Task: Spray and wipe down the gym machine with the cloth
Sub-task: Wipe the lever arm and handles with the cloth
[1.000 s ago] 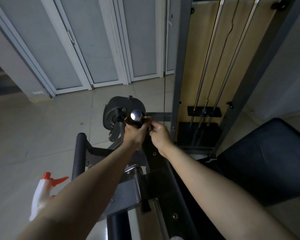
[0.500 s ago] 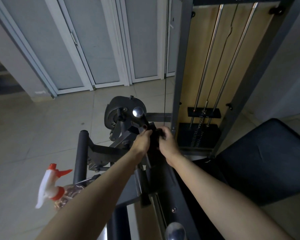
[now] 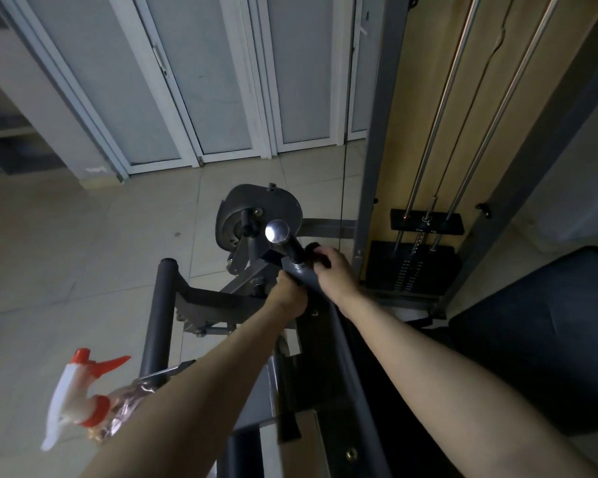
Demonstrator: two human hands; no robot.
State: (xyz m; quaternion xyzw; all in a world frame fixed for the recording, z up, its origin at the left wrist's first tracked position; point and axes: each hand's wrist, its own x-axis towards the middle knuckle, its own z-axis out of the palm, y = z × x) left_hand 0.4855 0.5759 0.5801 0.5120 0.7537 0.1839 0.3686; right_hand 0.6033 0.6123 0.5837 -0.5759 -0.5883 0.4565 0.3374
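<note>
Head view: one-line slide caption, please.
Left hand grips the gym machine's grey bar, right hand holds a dark cloth against it; spray bottle lower left.

Gym room, weight-stack machine, tiled floor, glazed doors

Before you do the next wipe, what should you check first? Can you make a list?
1. Dark cloth in hand: the right hand grips it. Ok.
2. Steady hold: the left hand grips the grey bar. Ok.
3. Next spot: the dark cloth sits right beside the black grip. Ok.
4. Spray bottle nearby: it is beside the left forearm. Ok.
5. Liquid left in the spray bottle: cannot tell.
6. Grey bar wet enough to wipe: too dark, cannot tell.
</note>
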